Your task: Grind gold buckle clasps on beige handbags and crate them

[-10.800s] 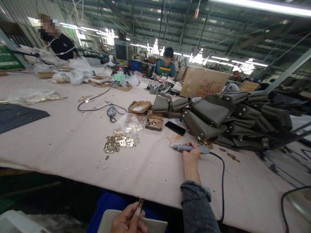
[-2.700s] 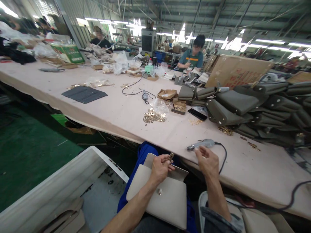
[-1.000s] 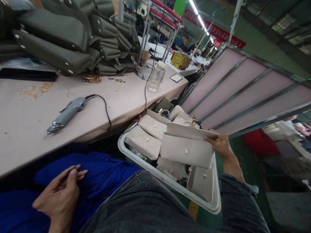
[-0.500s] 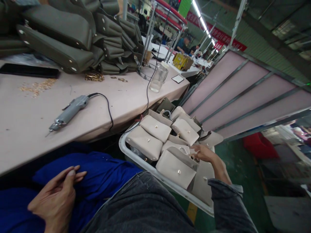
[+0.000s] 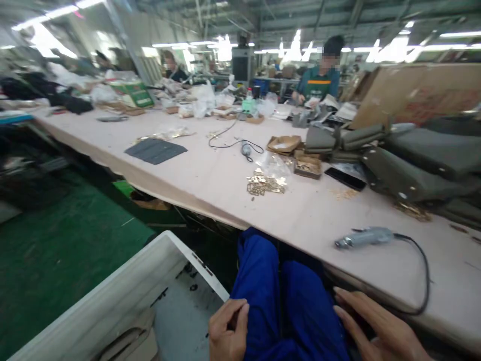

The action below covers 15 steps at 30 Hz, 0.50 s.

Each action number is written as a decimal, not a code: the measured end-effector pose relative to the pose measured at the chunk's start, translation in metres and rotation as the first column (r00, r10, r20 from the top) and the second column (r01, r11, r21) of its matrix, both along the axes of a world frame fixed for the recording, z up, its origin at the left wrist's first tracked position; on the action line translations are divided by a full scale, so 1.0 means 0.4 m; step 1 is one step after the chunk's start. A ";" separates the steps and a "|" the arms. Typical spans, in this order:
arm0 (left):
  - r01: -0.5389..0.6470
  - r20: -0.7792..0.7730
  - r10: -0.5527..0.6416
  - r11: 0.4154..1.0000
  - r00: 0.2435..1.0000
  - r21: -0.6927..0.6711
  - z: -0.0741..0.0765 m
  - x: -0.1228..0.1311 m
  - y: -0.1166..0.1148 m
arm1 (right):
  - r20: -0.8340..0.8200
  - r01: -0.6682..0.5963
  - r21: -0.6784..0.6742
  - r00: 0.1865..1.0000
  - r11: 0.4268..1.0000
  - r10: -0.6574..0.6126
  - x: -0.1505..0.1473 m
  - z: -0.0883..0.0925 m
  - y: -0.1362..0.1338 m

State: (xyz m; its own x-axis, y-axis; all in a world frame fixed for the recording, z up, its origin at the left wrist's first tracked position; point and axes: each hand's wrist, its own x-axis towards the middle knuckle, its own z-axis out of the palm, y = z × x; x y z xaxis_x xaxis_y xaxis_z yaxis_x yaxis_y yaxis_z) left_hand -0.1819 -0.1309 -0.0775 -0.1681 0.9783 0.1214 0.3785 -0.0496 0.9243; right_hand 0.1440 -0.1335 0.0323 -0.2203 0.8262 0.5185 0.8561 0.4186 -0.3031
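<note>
Above the blue-clad lap, my left hand [image 5: 228,328] is curled with thumb and fingertips together, beside the rim of a white bin [image 5: 112,283]. Whether anything small is between those fingertips is hidden. My right hand [image 5: 379,323], at the lower right near the table's front edge, has thumb and fingers apart and holds nothing. Beyond it a grey electric screwdriver [image 5: 364,236] lies on the table [image 5: 210,183]. Beige bag pieces [image 5: 137,341] lie low inside the bin.
Gold metal fittings [image 5: 265,183], a small box [image 5: 307,165], a black phone [image 5: 344,179] and dark green bags [image 5: 424,165] lie on the table. A dark flat piece [image 5: 156,150] is further left. A person [image 5: 319,80] is across the table.
The view has swung left, from the bin of beige bags to the long table and another bin. My right hand has left the beige bags and is now by the table edge.
</note>
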 end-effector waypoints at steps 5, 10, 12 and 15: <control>-0.438 -0.154 0.410 0.841 0.899 -0.318 -0.125 -0.189 -0.072 | -0.054 -0.381 -0.014 0.924 0.924 0.380 -0.330 0.109 0.291; -0.650 -0.361 0.548 0.549 0.755 -0.525 -0.213 -0.350 -0.139 | 0.125 -0.532 -0.022 0.839 0.847 0.530 -0.643 0.052 0.603; -0.692 -0.371 0.601 0.485 0.708 -0.534 -0.222 -0.379 -0.162 | 0.230 -0.554 -0.034 0.806 0.832 0.546 -0.744 0.018 0.721; -0.723 -0.388 0.651 0.382 0.652 -0.575 -0.242 -0.415 -0.199 | 0.291 -0.580 -0.077 0.765 0.811 0.575 -0.840 -0.013 0.875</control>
State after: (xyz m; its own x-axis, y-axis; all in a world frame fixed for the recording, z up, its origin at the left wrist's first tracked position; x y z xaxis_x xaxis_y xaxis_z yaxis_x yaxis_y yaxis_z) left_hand -0.3480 -0.2106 -0.1744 -0.8448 0.3441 -0.4098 0.0739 0.8334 0.5476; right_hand -0.1919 0.2165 0.0270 -0.7932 0.4866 0.3662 0.4971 0.8647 -0.0721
